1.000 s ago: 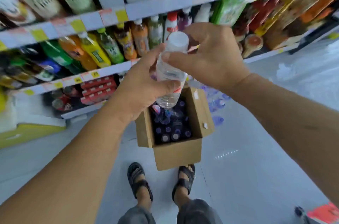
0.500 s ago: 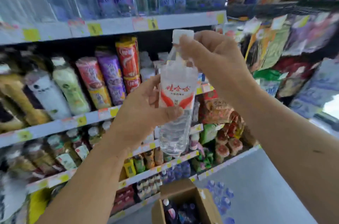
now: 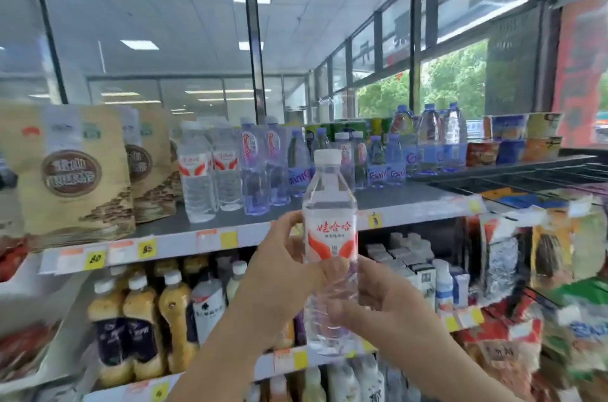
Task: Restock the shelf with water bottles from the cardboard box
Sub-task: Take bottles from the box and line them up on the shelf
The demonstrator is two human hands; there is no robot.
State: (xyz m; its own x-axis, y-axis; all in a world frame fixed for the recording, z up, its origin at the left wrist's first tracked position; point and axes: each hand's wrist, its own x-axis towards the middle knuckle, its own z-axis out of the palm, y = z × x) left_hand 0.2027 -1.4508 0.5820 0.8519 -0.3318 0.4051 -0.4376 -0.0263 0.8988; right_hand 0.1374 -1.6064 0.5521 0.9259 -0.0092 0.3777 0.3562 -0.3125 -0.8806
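Shop w/ dark-framed windows [image 3: 164, 23], ceiling light panels [image 3: 139, 44], green trees [image 3: 457, 79] outside at right.

The clear water bottle [image 3: 330, 237] has a white cap [image 3: 327, 156] and a white label with red wings.

forearms [image 3: 227, 345]: cut by bottom edge | water bottle [image 3: 330, 230] lower half: partly behind right hand [image 3: 371, 306] | snack packets [image 3: 556, 256], price tags [image 3: 95, 258]: blurred

A shop: stocked shelves [image 3: 204, 238] (yellow price tags [image 3: 94, 259]).
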